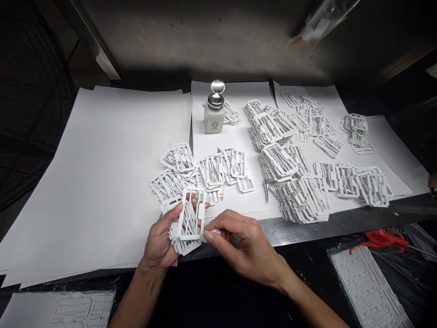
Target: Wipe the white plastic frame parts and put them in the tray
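Observation:
In my left hand (160, 241) lies a small stack of thin white rectangular frames (186, 246) with cut-out bars inside. My left thumb presses on the top frame (202, 207), which sits upright over the slanted ones beneath. My right hand (251, 246) pinches a small white piece (215, 231) between thumb and fingers. That piece touches or nearly touches the lower right corner of the top frame; its kind is partly hidden by the fingers. Just beyond my left hand, loose frames (215, 168) are heaped on white paper.
A white pump bottle (214, 120) with its metal lid raised stands at the back. Stacked frames (300, 200) fill the right side, beside a thin metal tool (266, 191). Orange-handled scissors (382, 238) and wrapped sheets of parts (372, 287) lie lower right. White paper (102, 182) covers the left.

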{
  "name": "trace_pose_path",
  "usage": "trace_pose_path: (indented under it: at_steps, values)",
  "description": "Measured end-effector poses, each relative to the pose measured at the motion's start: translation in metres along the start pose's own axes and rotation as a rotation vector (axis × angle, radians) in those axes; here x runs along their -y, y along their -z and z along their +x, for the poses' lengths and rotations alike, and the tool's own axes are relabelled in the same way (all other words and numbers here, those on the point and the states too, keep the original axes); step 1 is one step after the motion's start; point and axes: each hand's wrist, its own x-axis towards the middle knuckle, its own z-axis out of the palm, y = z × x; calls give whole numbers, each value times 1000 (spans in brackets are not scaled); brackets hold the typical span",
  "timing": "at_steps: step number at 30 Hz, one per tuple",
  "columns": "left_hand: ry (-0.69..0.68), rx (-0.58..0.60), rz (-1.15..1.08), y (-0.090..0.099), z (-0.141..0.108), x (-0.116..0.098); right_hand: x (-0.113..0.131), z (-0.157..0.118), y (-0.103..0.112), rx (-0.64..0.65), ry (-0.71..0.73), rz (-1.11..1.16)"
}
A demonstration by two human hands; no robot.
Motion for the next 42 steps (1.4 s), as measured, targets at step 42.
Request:
trace_pose_path:
  at_steps: [42]
  values:
    - [-359, 25, 27, -1, -6, -8, -5, 23, -16, 41, -395, 618]
